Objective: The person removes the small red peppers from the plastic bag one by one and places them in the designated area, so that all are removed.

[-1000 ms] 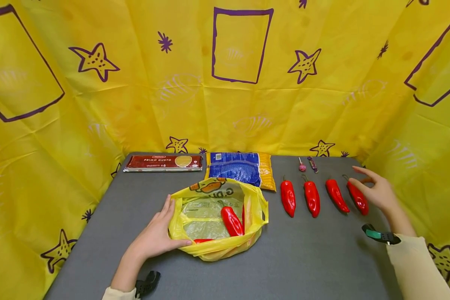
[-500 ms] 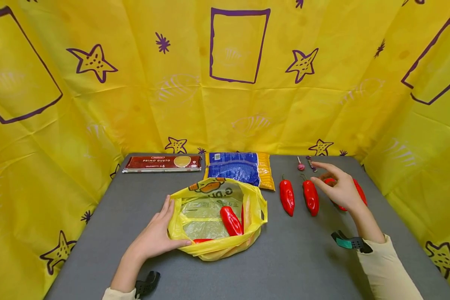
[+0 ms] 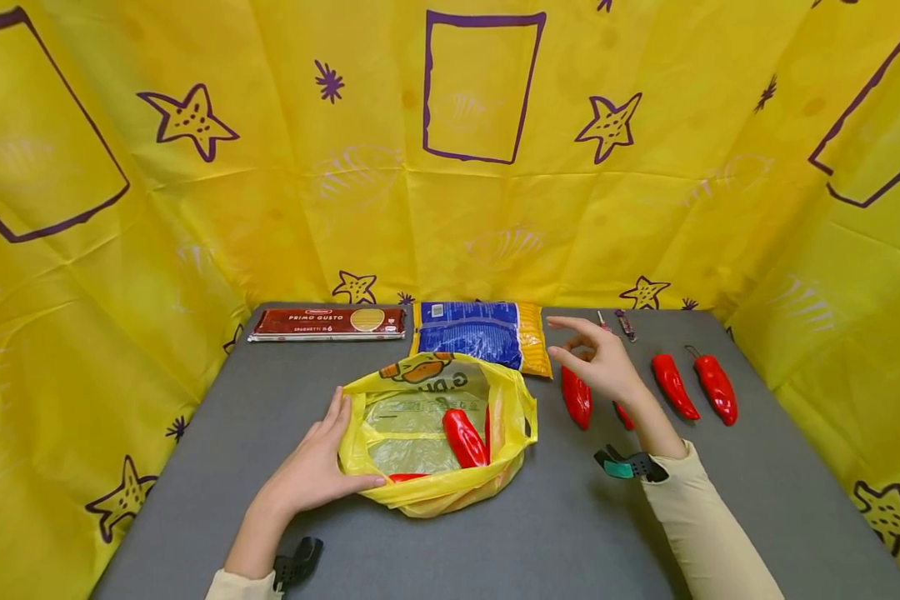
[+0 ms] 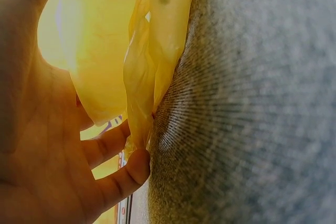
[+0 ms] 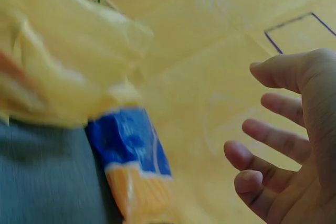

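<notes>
A yellow plastic bag stands with its mouth open on the grey table. My left hand holds its left side, thumb over the near rim and fingers along the outside; in the left wrist view the fingertips curl against the bag's folded edge. Inside lies a red pepper, with bits of other red pieces showing at the rim. My right hand hangs in the air with nothing in it, thumb and fingers apart. It partly covers two red peppers, the left one and its neighbour.
Further right lie two more red peppers, one curved and one straighter. Behind the bag rests a blue and yellow packet, left of it a spaghetti pack. A wrapped candy and a half-hidden lollipop lie at the back.
My right hand has moved left, from over the rightmost pepper to above the left peppers. My left hand and the bag have stayed in place.
</notes>
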A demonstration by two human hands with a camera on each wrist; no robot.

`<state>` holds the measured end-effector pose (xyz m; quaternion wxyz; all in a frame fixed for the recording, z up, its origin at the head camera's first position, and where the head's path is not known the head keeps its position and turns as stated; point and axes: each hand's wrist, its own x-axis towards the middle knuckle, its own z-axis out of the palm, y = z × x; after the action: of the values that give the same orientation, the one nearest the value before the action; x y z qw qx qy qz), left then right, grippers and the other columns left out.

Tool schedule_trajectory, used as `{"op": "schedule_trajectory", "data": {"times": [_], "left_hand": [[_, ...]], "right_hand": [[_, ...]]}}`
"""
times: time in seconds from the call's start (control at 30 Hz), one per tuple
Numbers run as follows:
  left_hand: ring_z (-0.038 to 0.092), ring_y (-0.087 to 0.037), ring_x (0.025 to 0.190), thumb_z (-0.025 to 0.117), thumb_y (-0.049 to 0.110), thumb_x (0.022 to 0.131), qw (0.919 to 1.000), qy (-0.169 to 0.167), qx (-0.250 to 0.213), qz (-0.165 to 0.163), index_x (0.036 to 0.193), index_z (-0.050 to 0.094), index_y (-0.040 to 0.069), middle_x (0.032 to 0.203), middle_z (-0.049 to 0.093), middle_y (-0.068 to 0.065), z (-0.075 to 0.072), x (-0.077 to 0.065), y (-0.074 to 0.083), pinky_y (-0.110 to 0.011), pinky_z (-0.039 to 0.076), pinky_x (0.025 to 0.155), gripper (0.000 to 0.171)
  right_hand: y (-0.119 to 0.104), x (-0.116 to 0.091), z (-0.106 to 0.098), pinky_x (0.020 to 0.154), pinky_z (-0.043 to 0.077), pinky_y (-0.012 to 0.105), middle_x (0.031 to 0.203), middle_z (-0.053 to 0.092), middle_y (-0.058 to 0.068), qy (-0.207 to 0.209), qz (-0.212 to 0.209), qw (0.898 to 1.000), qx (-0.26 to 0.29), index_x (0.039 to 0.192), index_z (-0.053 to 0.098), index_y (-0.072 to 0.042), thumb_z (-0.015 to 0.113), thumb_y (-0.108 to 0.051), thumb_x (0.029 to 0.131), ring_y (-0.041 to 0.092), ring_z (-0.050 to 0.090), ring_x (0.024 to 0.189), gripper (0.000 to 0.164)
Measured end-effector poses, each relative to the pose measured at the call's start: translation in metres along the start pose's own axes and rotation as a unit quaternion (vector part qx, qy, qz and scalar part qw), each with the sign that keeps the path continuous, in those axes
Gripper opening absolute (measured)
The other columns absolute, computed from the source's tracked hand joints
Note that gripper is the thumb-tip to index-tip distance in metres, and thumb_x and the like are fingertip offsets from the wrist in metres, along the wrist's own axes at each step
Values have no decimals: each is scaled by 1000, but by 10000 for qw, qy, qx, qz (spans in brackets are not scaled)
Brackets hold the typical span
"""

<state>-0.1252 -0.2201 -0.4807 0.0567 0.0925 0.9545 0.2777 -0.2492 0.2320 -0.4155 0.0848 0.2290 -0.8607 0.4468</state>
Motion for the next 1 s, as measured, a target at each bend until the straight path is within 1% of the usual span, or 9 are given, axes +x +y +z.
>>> {"op": "schedule_trajectory", "data": {"times": [0.1,0.17,0.33,0.5,0.6,0.7,0.8,0.9,1.0], "left_hand": [[29,-61,150,79,83,73,10000,-12,14,13,170,6,4,179,-6,-16,-1,0,0,-75,35,112,145],[30,-60,149,78,83,73,10000,-19,49,-8,170,6,4,179,-6,-15,-3,0,-1,-75,37,112,145],[29,-60,150,78,83,73,9999,-52,78,-54,170,6,4,179,-6,-15,-3,-1,-2,-75,36,112,145],[25,-61,152,78,83,73,10000,-74,-17,-25,170,4,5,178,-8,-15,1,0,0,-76,29,116,145],[25,-61,152,78,83,73,9999,-97,-38,-45,170,5,5,179,-8,-15,1,0,1,-76,30,116,145],[27,-60,151,79,84,72,9999,-107,-11,-59,170,5,5,179,-7,-14,2,0,1,-76,33,114,146],[29,-60,151,79,84,71,10000,-71,19,-56,170,6,4,179,-6,-15,1,0,1,-76,35,113,147],[29,-61,150,79,84,71,10000,-60,22,-56,170,6,4,179,-7,-15,0,0,1,-76,35,112,147],[30,-61,149,79,84,71,10000,-56,17,-57,170,7,4,179,-6,-15,-1,0,0,-76,36,111,146]], "right_hand": [[-7,10,15,72,59,31,141,67,15,-145,-92,9998,114,146,64,-12,75,-15,100,22,70,92,47],[-13,18,24,66,58,31,140,67,14,-272,-152,9994,173,145,65,-13,76,-17,100,23,70,92,47],[-32,37,46,60,55,30,138,69,11,-645,-331,9971,248,143,68,-13,78,-19,98,23,70,91,46],[-47,51,65,60,55,36,135,70,12,-960,-717,9922,347,141,69,-12,78,-17,98,21,70,85,44],[-55,59,78,65,58,40,137,69,12,-1144,-826,9891,409,142,68,-13,77,-19,99,20,69,87,44],[-62,67,90,69,60,41,137,71,7,-1285,-860,9872,393,142,68,-15,77,-22,99,17,69,89,45],[-70,76,102,71,60,42,136,72,5,-1421,-973,9842,402,142,68,-14,76,-23,99,15,69,89,45],[-78,84,114,71,59,42,136,72,5,-1578,-1158,9800,367,142,68,-13,76,-23,100,15,69,88,44],[-84,90,127,71,59,37,134,72,5,-1748,-1325,9750,346,141,69,-12,75,-21,100,14,69,85,42]]}}
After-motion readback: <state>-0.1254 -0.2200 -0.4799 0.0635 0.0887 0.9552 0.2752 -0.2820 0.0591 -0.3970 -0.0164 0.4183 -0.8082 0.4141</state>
